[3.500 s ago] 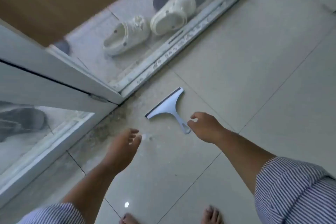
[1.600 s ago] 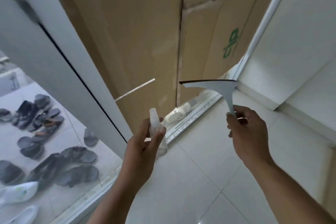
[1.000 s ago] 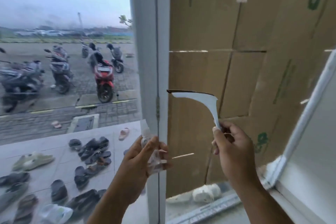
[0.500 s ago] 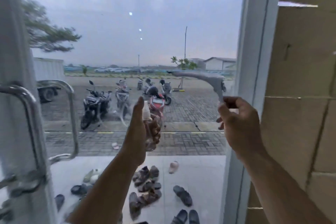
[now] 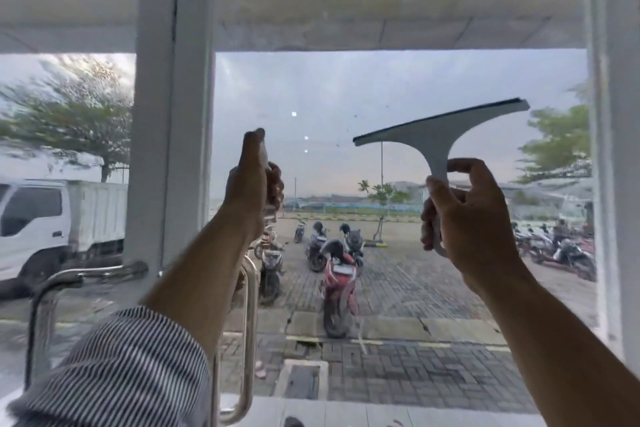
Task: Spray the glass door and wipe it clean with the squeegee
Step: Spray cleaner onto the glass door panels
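The glass door (image 5: 398, 87) fills the view, with small dark specks near its middle. My left hand (image 5: 251, 180) grips a small clear spray bottle (image 5: 265, 158), raised in front of the pane with a finger on top of the nozzle; most of the bottle is hidden by the hand. My right hand (image 5: 464, 211) holds the white squeegee (image 5: 440, 130) by its handle. Its blade is tilted, with the right end higher, just in front of the glass. I cannot tell whether the blade touches the pane.
A white door frame post (image 5: 173, 114) stands left of the pane, with chrome pull handles (image 5: 249, 340) low down. Another white frame (image 5: 613, 149) borders the right. Outside are parked motorbikes (image 5: 337, 274), a white truck (image 5: 52, 218) and trees.
Both hands have risen higher in front of the glass. The squeegee moved up and right and now tilts. The view has lifted from the sandals on the porch to the upper pane.
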Tool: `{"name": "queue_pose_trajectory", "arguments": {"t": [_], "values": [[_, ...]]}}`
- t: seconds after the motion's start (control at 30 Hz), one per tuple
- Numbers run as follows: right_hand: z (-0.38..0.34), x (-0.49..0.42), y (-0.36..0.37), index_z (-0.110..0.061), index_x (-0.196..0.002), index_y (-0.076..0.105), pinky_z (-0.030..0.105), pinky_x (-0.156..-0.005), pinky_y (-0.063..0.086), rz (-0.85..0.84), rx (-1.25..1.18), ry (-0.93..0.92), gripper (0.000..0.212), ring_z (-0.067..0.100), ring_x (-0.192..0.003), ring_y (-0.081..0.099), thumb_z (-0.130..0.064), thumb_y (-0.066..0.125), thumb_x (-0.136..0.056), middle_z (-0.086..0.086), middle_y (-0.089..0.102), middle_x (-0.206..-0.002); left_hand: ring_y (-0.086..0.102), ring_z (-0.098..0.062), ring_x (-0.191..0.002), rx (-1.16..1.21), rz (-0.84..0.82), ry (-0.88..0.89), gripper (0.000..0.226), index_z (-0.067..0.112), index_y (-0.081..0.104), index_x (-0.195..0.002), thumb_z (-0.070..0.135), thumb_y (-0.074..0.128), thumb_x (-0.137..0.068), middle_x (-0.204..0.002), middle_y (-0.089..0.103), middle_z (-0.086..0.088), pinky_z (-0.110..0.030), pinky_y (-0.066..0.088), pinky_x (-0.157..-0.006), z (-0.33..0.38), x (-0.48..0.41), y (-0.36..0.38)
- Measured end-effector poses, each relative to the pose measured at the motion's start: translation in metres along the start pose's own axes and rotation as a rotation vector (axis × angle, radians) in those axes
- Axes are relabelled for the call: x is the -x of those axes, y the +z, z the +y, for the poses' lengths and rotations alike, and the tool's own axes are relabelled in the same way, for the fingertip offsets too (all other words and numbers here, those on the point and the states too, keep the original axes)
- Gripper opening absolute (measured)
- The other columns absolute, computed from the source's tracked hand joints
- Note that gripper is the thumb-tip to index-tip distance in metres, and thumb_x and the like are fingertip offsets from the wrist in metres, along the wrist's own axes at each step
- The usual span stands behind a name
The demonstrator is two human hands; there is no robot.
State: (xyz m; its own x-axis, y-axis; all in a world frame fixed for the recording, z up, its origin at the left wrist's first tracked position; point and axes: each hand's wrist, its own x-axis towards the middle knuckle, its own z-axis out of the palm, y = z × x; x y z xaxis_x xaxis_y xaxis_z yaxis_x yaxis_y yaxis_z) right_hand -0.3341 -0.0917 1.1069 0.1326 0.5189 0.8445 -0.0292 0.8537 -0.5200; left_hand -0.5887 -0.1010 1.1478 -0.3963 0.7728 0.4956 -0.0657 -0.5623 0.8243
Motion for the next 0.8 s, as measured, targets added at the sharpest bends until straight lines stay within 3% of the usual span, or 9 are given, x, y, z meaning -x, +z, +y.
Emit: {"name": "queue_pose_trajectory", "arguments": {"t": [0.13,0.27,0.4,0.67,0.8], "values": [[-0.003,-0.005,0.017,-0.027,-0.1,0.051,0.033,-0.041,0.039,0.006,-0.01,-0.063,0.015,0.025,-0.037,0.044,-0.013,0.055,-0.1,0.011,0.054,-0.054,0.031,-0.014,-0.036,0.042,0.065,0.128,0.057,0.02,0.042,-0.052,0.06,0.046,-0.092,-0.045,0.042,0.001,-0.02,0.022,-0.042,0.022,-0.025,0.003],[-0.01,-0.011,0.026,-0.026,-0.101,0.05,0.03,-0.038,0.038,0.001,-0.047,-0.071,0.015,0.023,-0.037,0.042,-0.012,0.054,-0.101,0.014,0.053,-0.056,0.034,-0.014,-0.035,0.003,0.031,0.093,0.062,0.018,0.045,-0.053,0.07,0.046,-0.088,-0.045,0.046,0.0,-0.021,0.026,-0.041,0.028,-0.036,0.006],[-0.014,-0.019,0.027,-0.03,-0.098,0.051,0.031,-0.037,0.038,0.016,-0.083,-0.064,0.018,0.022,-0.036,0.043,-0.012,0.055,-0.1,0.009,0.054,-0.055,0.033,-0.017,-0.036,0.027,0.078,0.165,0.056,0.019,0.045,-0.048,0.057,0.051,-0.087,-0.045,0.044,-0.001,-0.024,0.024,-0.045,0.034,-0.044,0.01],[-0.002,-0.03,0.018,-0.028,-0.097,0.053,0.032,-0.042,0.038,0.026,-0.073,-0.03,0.016,0.023,-0.039,0.041,-0.013,0.056,-0.1,0.01,0.052,-0.055,0.037,-0.017,-0.034,0.067,0.316,0.203,0.063,0.018,0.045,-0.045,0.065,0.05,-0.087,-0.045,0.048,-0.001,-0.022,0.027,-0.042,0.044,-0.076,0.013],[0.003,-0.036,0.009,-0.021,-0.1,0.054,0.027,-0.038,0.035,0.052,-0.042,-0.04,0.01,0.022,-0.038,0.042,-0.012,0.056,-0.1,0.011,0.052,-0.054,0.04,-0.017,-0.035,0.032,0.331,0.188,0.062,0.015,0.049,-0.051,0.067,0.049,-0.085,-0.047,0.05,-0.001,-0.021,0.029,-0.04,0.05,-0.092,0.013]]}}
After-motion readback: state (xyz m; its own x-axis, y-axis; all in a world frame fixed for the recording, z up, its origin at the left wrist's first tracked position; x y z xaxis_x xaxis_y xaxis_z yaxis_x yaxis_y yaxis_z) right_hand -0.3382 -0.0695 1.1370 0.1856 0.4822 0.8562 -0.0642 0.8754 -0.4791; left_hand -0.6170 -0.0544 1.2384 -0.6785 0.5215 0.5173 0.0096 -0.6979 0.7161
